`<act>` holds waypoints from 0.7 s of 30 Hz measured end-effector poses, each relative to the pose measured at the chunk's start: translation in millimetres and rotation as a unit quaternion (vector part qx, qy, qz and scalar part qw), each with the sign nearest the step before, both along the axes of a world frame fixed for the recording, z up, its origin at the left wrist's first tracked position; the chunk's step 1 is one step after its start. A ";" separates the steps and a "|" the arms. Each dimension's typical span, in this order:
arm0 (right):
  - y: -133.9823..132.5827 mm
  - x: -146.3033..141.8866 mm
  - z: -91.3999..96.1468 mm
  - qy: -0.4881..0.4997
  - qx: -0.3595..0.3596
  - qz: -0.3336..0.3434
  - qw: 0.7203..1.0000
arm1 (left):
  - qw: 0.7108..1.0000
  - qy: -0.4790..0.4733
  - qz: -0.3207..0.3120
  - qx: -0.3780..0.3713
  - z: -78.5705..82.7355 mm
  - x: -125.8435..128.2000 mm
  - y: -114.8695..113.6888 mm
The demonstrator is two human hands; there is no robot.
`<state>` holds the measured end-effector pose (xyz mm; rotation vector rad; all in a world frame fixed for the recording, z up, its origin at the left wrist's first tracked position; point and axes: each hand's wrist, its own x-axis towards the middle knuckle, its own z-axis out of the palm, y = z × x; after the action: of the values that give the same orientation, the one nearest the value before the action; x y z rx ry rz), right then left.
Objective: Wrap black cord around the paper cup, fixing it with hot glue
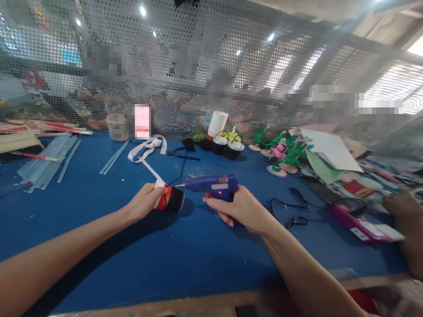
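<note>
My left hand (144, 201) is closed around a small red and black cup (171, 199) lying on its side on the blue table (99, 246). A white ribbon (147, 152) runs from the cup back across the table. My right hand (238, 208) grips a blue glue gun (213, 183). Its nozzle points left, a short way from the cup's rim. A red light glows on the gun's body.
Clear glue sticks (46, 163) lie at the left. Black cups (228, 147) and a stack of white cups (217, 123) stand by the mesh wall. Green and pink craft pieces (284, 152), paper and a pink case (360, 222) crowd the right, where another person's hand (403, 207) rests.
</note>
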<state>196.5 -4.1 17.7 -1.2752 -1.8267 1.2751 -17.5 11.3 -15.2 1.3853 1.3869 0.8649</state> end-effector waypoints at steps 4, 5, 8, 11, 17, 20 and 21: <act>23.1 13.3 -2.6 0.085 0.005 -0.071 0.994 | 1.000 0.002 0.015 0.009 0.9 0.3 -0.6; 29.9 15.7 -4.2 0.087 0.015 -0.098 0.991 | 1.000 0.000 0.012 0.009 1.0 0.3 -0.8; 52.5 20.5 -10.4 0.009 0.070 -0.170 0.983 | 1.000 -0.001 -0.002 0.006 1.1 -0.2 -1.7; 77.9 24.1 -20.0 -0.060 0.084 -0.197 0.975 | 1.000 0.003 -0.012 0.011 2.0 -0.4 -2.9; 117.8 30.7 -38.8 -0.197 0.075 -0.248 0.946 | 0.999 0.020 -0.040 0.026 10.2 1.3 -9.4; 119.7 25.3 -36.4 -0.228 0.105 -0.262 0.932 | 0.998 0.031 -0.050 0.034 12.9 2.2 -11.8; 117.0 21.2 -34.2 -0.228 0.121 -0.260 0.931 | 0.997 0.033 -0.054 0.035 13.0 2.4 -12.1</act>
<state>217.7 112.9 -16.5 -1.8538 -1.6900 0.4773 -15.1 -0.7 -2.2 1.5411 1.3285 0.8091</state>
